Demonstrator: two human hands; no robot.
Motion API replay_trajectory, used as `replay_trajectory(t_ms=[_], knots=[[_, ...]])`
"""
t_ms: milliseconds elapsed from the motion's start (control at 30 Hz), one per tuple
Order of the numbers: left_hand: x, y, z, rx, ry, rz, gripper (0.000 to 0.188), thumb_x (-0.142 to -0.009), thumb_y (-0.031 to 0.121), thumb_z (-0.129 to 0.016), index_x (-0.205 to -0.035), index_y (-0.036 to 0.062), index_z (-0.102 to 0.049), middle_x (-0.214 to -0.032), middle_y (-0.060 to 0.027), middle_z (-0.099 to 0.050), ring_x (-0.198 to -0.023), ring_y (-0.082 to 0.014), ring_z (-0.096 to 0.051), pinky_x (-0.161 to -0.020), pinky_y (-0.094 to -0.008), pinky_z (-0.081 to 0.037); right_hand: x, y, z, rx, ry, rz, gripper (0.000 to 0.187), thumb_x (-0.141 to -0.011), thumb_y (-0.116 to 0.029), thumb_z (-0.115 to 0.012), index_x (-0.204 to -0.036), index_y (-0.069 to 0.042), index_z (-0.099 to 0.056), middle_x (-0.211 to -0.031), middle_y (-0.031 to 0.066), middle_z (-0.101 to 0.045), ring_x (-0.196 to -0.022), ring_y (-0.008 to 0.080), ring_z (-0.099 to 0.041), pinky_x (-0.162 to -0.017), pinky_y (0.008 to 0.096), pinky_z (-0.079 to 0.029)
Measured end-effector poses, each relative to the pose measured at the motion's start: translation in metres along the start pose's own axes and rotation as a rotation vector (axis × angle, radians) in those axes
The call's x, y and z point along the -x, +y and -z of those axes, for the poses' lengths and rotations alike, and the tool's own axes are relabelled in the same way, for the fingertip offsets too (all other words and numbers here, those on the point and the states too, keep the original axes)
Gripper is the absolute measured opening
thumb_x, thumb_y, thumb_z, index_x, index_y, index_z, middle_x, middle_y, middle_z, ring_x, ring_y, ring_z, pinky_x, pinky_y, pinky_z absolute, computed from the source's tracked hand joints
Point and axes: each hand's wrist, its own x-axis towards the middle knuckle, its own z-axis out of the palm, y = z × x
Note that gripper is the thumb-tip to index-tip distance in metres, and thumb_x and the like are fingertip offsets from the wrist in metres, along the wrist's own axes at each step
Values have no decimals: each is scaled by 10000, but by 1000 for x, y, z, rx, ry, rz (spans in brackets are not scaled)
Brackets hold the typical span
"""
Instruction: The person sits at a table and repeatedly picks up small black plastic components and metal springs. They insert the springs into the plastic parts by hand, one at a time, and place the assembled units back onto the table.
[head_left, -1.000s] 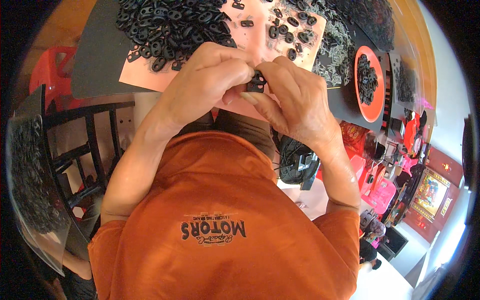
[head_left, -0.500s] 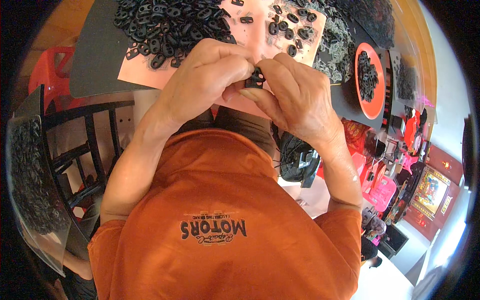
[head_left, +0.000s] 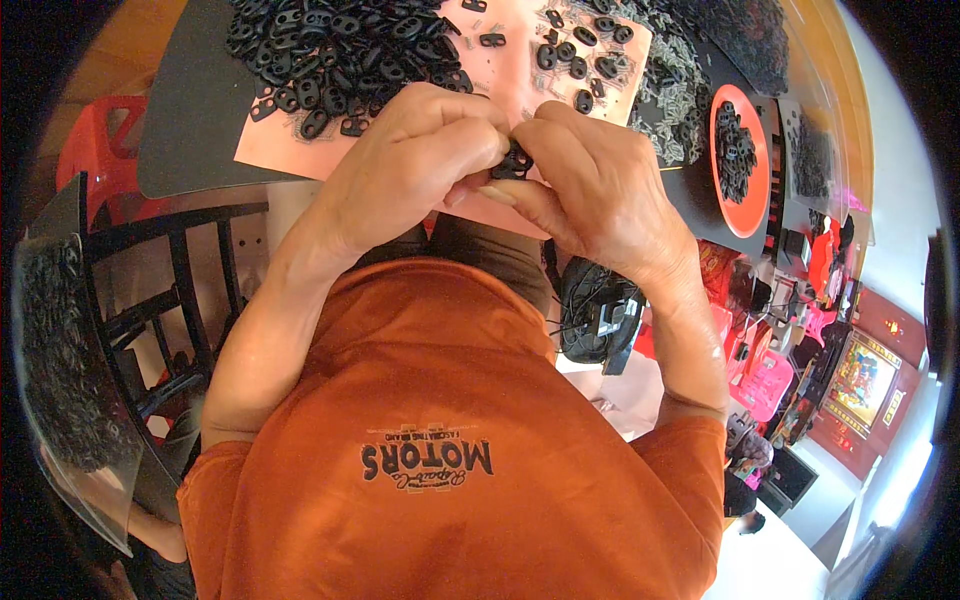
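Above my lap, at the near edge of a pink sheet (head_left: 525, 85), a small black cord lock (head_left: 513, 162) with holes in it is pinched between both hands. My left hand (head_left: 415, 160) is closed, its fingertips pressed against the lock's left side and partly hidden behind the knuckles. From the right, my right hand (head_left: 600, 185) grips it between thumb and curled forefinger. Just beyond my left hand rises a heap of black cord lock parts (head_left: 335, 60). Several loose black parts (head_left: 579, 68) and thin metal springs are scattered on the sheet past my right hand.
A mass of small springs (head_left: 672, 115) lies right of the sheet. Further right, a red plate (head_left: 742, 220) holds black pieces. Clear bags of black parts (head_left: 70, 350) stand at both sides. A black chair frame (head_left: 180, 270), a red stool (head_left: 85, 150) and another person's arm (head_left: 155, 535) are at left.
The cord lock has turned slightly between my fingers, so its holes show less plainly. My hands have shifted only a little and still hold it.
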Motion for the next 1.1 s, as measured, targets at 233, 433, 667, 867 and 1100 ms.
replay_trajectory(t_ms=[233, 433, 667, 867, 1100], knots=[[-2, -5, 1, -54, 16, -123, 260, -783, 97, -427, -545, 4, -377, -504, -1, -379, -465, -54, -359, -428, -261, -303, -6, -3, 2, -10, -95, -53, 426, -767, -426, -646, -723, -33, -489, -624, 120, -519, -549, 306, -565, -449, 380, -438], [-3, -11, 7, -55, -4, -194, 263, -777, 72, -421, -533, 2, -352, -502, -13, -374, -449, -53, -346, -402, -257, -280, -12, -1, 2, -117, -247, -99, 387, -822, -378, -584, -747, -13, -479, -630, 154, -509, -582, 343, -551, -479, 409, -428], [-2, -9, 4, 9, 1, -113, 280, -772, 72, -423, -510, 15, -341, -479, -5, -357, -439, -52, -341, -393, -253, -278, -9, 2, -3, -170, -222, -56, 267, -832, -231, -594, -798, -14, -443, -642, 148, -449, -564, 361, -489, -486, 414, -396], [-3, -5, 4, -57, -19, -110, 283, -768, 86, -422, -498, 34, -354, -482, 6, -371, -450, -48, -354, -401, -246, -287, -8, 1, -5, -104, -210, -58, 364, -839, -358, -573, -730, -20, -491, -654, 145, -540, -595, 329, -580, -495, 405, -458], [0, -1, 4, -11, -24, -58, 263, -765, 97, -428, -516, 36, -369, -507, 14, -393, -477, -46, -355, -432, -236, -297, -5, 1, -7, -57, -168, -39, 307, -846, -312, -568, -790, -17, -504, -704, 137, -550, -615, 329, -583, -497, 406, -459]])
